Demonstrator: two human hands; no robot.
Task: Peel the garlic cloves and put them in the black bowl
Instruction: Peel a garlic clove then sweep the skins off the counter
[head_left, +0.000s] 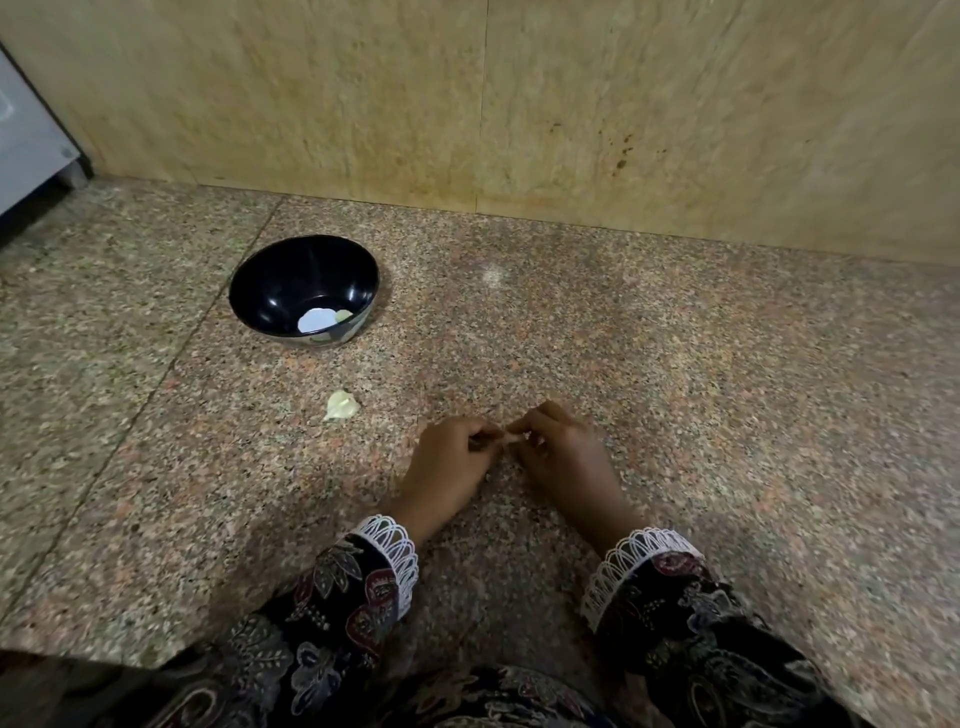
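Observation:
A black bowl (270, 280) stands on the granite counter at the back left, with one pale peeled clove (343, 315) inside near its right wall. A pale piece of garlic (341, 405) lies on the counter between the bowl and my hands. My left hand (450, 465) and my right hand (561, 452) meet fingertip to fingertip over the counter, both pinching a small garlic clove (505, 435) that is mostly hidden by the fingers.
A beige stone wall (519, 104) rises behind the counter. A grey appliance corner (26, 140) stands at the far left. Speckled granite (727, 389) stretches to the right of my hands. My patterned sleeves with white lace cuffs fill the bottom.

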